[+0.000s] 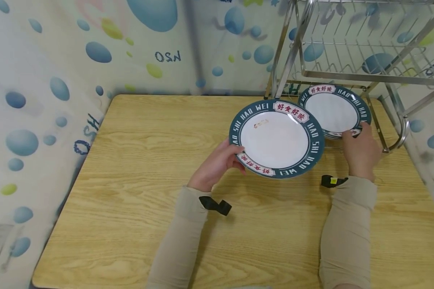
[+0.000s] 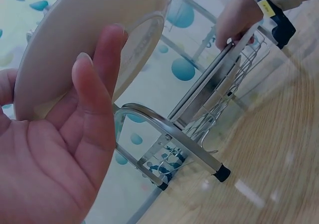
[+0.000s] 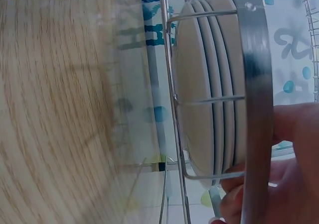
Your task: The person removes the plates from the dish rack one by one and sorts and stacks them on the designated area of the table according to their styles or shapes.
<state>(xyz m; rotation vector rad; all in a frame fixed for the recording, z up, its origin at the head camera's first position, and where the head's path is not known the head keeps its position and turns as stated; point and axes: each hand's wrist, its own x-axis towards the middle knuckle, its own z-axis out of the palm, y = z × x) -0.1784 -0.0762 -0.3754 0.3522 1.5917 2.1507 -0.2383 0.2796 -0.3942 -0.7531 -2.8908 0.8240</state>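
Note:
My left hand [image 1: 220, 162] holds a white plate [image 1: 275, 138] with a dark teal lettered rim, tilted above the table. Its thumb lies over the rim, while in the left wrist view the fingers [image 2: 87, 97] spread against the pale underside. Over at the rack, my right hand [image 1: 361, 152] grips the near rim of a matching plate [image 1: 330, 110]. That plate tops a stack [image 3: 199, 84] on the rack's lowest tier. The right wrist view shows the stacked plates edge-on, with the right fingers [image 3: 232, 199] at their edge, partly hidden behind a metal bar.
A metal wire dish rack [image 1: 376, 76] stands at the back right corner, its upper shelf overhanging the stack. The wooden table [image 1: 130, 168] stretches to the left and front. A bubble-patterned sheet [image 1: 130, 48] covers the wall behind. Black straps [image 1: 215, 205] sit on both wrists.

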